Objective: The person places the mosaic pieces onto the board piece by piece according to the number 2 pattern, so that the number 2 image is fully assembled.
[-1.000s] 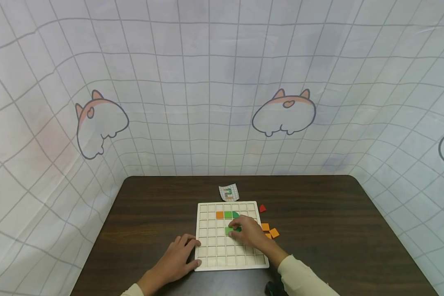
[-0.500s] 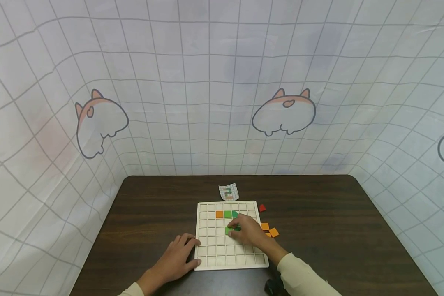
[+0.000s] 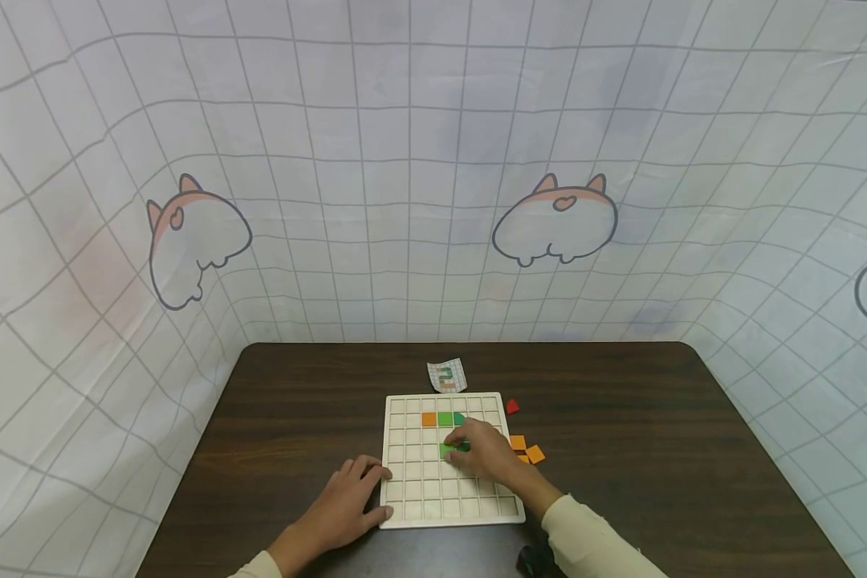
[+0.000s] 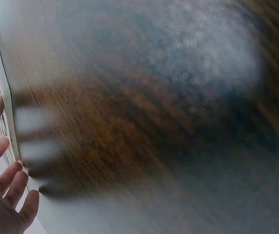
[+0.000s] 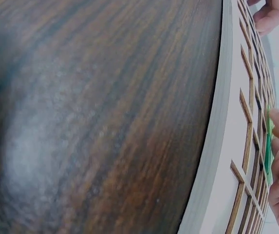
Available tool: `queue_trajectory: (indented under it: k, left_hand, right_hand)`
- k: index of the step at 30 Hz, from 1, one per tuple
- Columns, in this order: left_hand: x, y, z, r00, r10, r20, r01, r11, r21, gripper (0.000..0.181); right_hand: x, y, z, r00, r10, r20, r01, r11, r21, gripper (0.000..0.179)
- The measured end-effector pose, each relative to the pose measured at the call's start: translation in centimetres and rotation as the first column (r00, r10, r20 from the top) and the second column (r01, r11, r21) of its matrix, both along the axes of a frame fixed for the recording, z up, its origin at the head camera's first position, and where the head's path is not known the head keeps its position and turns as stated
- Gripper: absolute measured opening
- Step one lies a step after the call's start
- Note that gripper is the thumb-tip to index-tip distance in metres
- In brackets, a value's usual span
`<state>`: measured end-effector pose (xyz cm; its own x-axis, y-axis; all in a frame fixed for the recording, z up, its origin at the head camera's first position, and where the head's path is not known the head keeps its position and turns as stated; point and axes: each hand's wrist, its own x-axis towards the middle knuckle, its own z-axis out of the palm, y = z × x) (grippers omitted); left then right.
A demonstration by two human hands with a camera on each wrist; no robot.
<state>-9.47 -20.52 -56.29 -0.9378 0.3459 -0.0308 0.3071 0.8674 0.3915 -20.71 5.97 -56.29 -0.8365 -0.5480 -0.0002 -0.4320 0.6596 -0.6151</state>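
A cream grid board (image 3: 412, 490) lies on the dark table. My right hand (image 3: 487, 451) is over its middle, with thumb and index finger pinching a light green square tile (image 3: 445, 451). A dark green tile (image 3: 465, 446) shows partly under the fingers. In the right wrist view the fingertips meet the green tile (image 5: 269, 117) low over the grid. An orange square (image 3: 429, 419), a green square (image 3: 445, 418) and a rounded darker green tile (image 3: 458, 418) sit in a row farther up. My left hand (image 3: 339, 506) rests at the board's left edge, fingers spread and touching it.
Right of the board lie a red triangle (image 3: 512, 406) and several orange squares (image 3: 535, 454). Behind it is a small printed pattern card (image 3: 446, 376). A black object (image 3: 531, 561) is by my right sleeve. A white gridded curtain (image 3: 376, 241) surrounds the table.
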Motion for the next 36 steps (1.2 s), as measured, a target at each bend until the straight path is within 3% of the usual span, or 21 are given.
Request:
queue_trajectory:
  k: [6, 19, 28, 36]
  left_hand:
    - [0.0, 0.0, 0.0, 1.0, 0.002, -0.002, -0.002, 1.0, 0.004, 0.042]
    - [0.1, -0.1, -0.2, 1.0, -0.008, -0.022, 0.009, 1.0, 0.012, 0.043]
    - [0.1, -0.2, -0.2, 0.999, -0.014, -0.033, 0.015, 1.0, 0.01, 0.043]
    - [0.1, 0.0, -0.2, 1.0, -0.002, -0.028, 0.002, 1.0, -0.005, 0.043]
  right_hand:
    - [-0.6, 0.9, 0.2, 0.999, 0.005, -0.051, -0.008, 0.998, -0.061, 0.017]
    - [-4.1, 5.7, 1.1, 0.989, -0.143, -0.047, 0.137, 0.984, -0.116, 0.022]
    - [-5.8, 8.5, 0.6, 0.982, -0.169, -0.08, 0.166, 0.985, -0.039, 0.032]
    - [-6.3, 9.3, 0.3, 0.986, -0.163, -0.039, 0.165, 0.985, 0.048, 0.04]
